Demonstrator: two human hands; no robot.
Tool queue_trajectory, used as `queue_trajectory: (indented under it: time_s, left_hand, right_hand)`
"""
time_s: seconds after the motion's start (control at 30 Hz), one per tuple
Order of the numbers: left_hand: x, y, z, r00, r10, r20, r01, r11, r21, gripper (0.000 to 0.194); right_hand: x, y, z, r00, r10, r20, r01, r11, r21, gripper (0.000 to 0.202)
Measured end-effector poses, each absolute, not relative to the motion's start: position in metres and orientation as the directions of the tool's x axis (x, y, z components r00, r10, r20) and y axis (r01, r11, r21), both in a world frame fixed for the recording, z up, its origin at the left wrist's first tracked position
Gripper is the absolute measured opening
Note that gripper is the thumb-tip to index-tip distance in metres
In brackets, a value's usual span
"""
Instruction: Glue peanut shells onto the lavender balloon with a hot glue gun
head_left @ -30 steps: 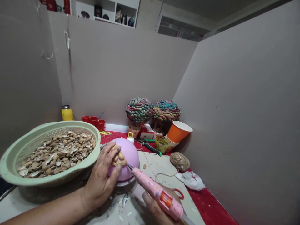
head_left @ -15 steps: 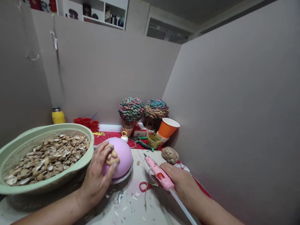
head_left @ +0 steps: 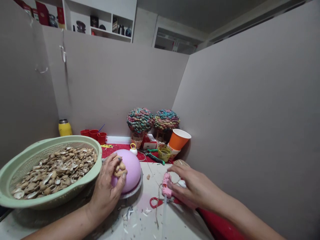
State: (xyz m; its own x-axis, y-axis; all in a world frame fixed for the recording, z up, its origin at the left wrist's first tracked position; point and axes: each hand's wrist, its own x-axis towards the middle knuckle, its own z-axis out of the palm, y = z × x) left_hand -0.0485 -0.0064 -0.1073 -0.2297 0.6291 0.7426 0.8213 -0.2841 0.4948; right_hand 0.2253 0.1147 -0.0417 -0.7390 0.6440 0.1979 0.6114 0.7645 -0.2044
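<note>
A pink balloon (head_left: 131, 171) rests in a shallow round dish (head_left: 136, 190). My left hand (head_left: 106, 181) curves round its left side, fingers and thumb pressing on several peanut shells (head_left: 120, 170) that sit against the balloon. To the right, a pink glue gun (head_left: 166, 183) lies on the table with its clear glue stick trailing toward me. Over it, my right hand (head_left: 191, 185) has its fingers apart, close to or touching the gun's body. Red-handled scissors (head_left: 155, 202) lie beside and partly under the gun.
A green colander (head_left: 97, 160) full of nut shells stands at the left. Behind are two colourful ball-topped trees (head_left: 140, 120), red cups (head_left: 93, 134), an orange paper cup (head_left: 179, 140) and green-handled pliers (head_left: 156, 158). A grey partition (head_left: 250, 110) rises on the right.
My right hand has brought the glue gun down onto the table, turned it, and loosened its fingers. The left hand stays on the peanut shells. The view has tilted slightly upward.
</note>
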Motion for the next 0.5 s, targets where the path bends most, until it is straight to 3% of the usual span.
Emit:
queue_trajectory:
  time_s: [0.1,0.2,0.37,0.5]
  left_hand:
    - [-0.049,-0.006,-0.108,-0.237,0.629,0.740,0.821,-0.277,0.499,0.044]
    - [-0.049,-0.006,-0.108,-0.237,0.632,0.738,0.820,-0.278,0.501,0.047]
    - [-0.048,-0.007,-0.107,-0.223,0.620,0.752,0.821,-0.296,0.487,0.048]
    - [-0.048,-0.008,-0.108,-0.218,0.641,0.735,0.824,-0.283,0.491,0.049]
  right_hand:
    - [0.190,0.100,-0.025,-0.765,0.506,0.399,0.395,0.857,-0.330,0.030]
    - [0.153,0.093,-0.025,-0.772,0.389,0.502,0.181,0.892,-0.414,0.040]
    - [0.116,0.104,-0.041,-0.811,0.350,0.469,0.108,0.877,-0.468,0.058]
    - [0.109,0.112,-0.047,-0.851,0.342,0.399,0.096,0.848,-0.521,0.060]
